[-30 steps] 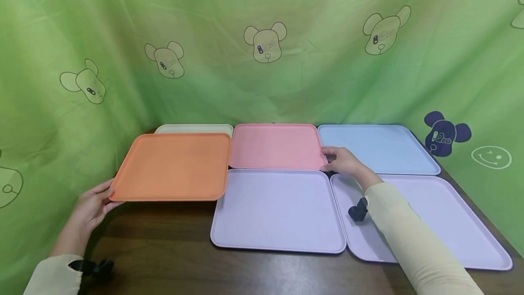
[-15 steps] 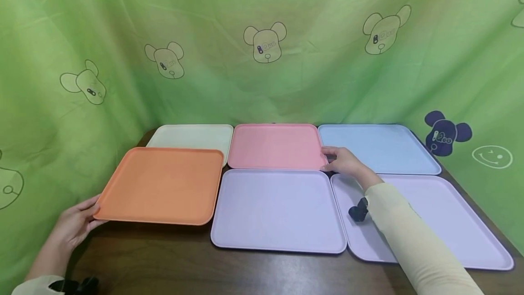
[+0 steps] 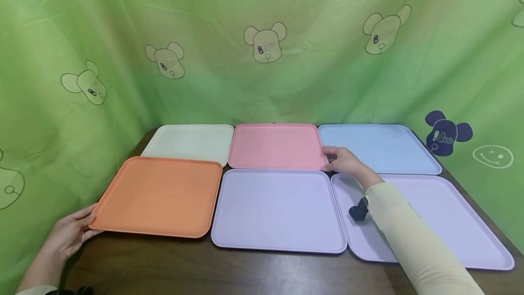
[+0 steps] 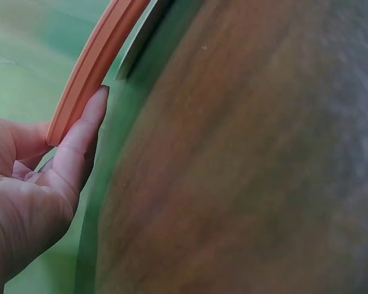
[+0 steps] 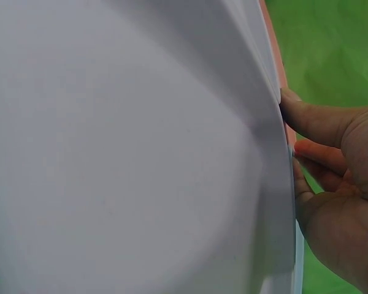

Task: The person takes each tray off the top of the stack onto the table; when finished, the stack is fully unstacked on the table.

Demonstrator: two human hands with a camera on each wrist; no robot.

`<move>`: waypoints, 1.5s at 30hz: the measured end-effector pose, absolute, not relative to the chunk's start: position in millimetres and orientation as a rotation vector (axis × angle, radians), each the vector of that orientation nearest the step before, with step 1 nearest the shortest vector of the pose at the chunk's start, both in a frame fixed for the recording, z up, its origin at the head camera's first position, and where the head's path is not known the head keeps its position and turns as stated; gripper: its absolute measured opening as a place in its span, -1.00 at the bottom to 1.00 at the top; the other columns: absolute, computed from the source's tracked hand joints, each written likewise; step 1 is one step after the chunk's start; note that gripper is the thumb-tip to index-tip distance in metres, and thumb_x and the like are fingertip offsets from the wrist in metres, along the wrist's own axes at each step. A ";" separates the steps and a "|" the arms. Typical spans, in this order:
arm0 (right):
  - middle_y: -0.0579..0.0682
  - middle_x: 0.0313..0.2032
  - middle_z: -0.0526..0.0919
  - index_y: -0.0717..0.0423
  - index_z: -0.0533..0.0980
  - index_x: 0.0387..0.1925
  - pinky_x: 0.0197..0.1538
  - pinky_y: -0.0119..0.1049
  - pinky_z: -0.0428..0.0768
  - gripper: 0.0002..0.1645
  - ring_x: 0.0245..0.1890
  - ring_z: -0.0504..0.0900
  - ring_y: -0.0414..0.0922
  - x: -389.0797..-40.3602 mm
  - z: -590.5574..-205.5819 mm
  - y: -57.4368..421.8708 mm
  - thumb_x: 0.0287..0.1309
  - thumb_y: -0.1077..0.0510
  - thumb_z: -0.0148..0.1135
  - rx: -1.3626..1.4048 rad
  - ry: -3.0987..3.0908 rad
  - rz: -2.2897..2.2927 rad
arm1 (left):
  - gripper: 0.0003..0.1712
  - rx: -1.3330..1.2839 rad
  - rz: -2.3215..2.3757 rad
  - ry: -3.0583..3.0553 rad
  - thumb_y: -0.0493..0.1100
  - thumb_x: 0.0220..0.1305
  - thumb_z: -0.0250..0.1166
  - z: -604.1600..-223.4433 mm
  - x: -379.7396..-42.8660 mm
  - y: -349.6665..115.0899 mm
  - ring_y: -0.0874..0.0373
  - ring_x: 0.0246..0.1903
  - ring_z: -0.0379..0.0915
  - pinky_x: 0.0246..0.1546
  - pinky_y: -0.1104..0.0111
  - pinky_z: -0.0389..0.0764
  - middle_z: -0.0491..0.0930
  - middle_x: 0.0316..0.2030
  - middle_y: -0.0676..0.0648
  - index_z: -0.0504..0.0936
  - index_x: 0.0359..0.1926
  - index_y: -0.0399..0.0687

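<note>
In the head view an orange tray (image 3: 159,197) slants at the left, its near-left corner pinched by my left hand (image 3: 67,236). The left wrist view shows my thumb and a finger on either side of the orange tray's rim (image 4: 89,79). My right hand (image 3: 344,160) touches the right edge of a pink tray (image 3: 276,147), close to its near corner. In the right wrist view the right hand (image 5: 337,177) has its fingertips at that edge. A pale green tray (image 3: 190,142) lies behind the orange one, its near edge partly covered.
A lilac tray (image 3: 278,213) lies front centre, and another lilac tray (image 3: 454,226) front right under my right forearm. A blue tray (image 3: 376,149) sits back right. All are on a dark wooden table (image 3: 172,265), with a green curtain (image 3: 204,90) behind.
My left hand has brought the orange tray towards me, down and slightly left, uncovering more of the pale green tray. The right hand has stayed in place.
</note>
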State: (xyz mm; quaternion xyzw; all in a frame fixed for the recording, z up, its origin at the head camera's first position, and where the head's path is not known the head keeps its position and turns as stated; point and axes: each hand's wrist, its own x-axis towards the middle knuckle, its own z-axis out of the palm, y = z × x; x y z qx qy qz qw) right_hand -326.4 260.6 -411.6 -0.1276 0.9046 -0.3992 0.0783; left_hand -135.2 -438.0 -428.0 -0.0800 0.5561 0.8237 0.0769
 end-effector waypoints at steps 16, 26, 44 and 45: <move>0.40 0.31 0.26 0.49 0.23 0.32 0.28 0.06 0.32 -0.14 0.23 0.35 0.30 -325.3 -413.3 261.9 0.05 0.28 0.41 -0.375 2.721 -1.175 | -0.49 -0.179 2.445 1.672 -0.43 0.45 -0.04 -435.0 -130.9 -439.6 0.15 -0.24 0.65 -0.21 0.31 0.66 0.69 -0.23 0.07 0.77 -0.20 0.17; 0.42 0.28 0.29 0.50 0.23 0.31 0.28 0.07 0.31 -0.13 0.21 0.37 0.31 -325.3 -415.2 262.5 0.04 0.27 0.42 -0.382 2.729 -1.180 | -0.49 -0.148 2.389 1.673 -0.43 0.46 -0.04 -435.7 -132.8 -443.8 0.16 -0.21 0.64 -0.19 0.28 0.66 0.67 -0.20 0.11 0.76 -0.18 0.19; 0.41 0.30 0.27 0.49 0.23 0.32 0.28 0.06 0.32 -0.11 0.22 0.37 0.30 -325.3 -413.5 260.0 0.03 0.24 0.45 -0.376 2.733 -1.159 | -0.52 -0.208 1.902 2.212 -0.40 0.30 0.21 -427.4 -132.5 -453.5 0.36 -0.25 0.57 -0.26 0.44 0.62 0.60 -0.23 0.36 0.69 -0.23 0.43; 0.41 0.30 0.27 0.49 0.23 0.32 0.28 0.06 0.32 -0.11 0.22 0.37 0.30 -325.3 -413.3 259.8 0.03 0.24 0.45 -0.376 2.731 -1.160 | -0.53 -0.201 1.874 2.235 -0.39 0.29 0.23 -427.4 -132.7 -454.3 0.38 -0.24 0.56 -0.25 0.44 0.62 0.58 -0.23 0.37 0.68 -0.22 0.44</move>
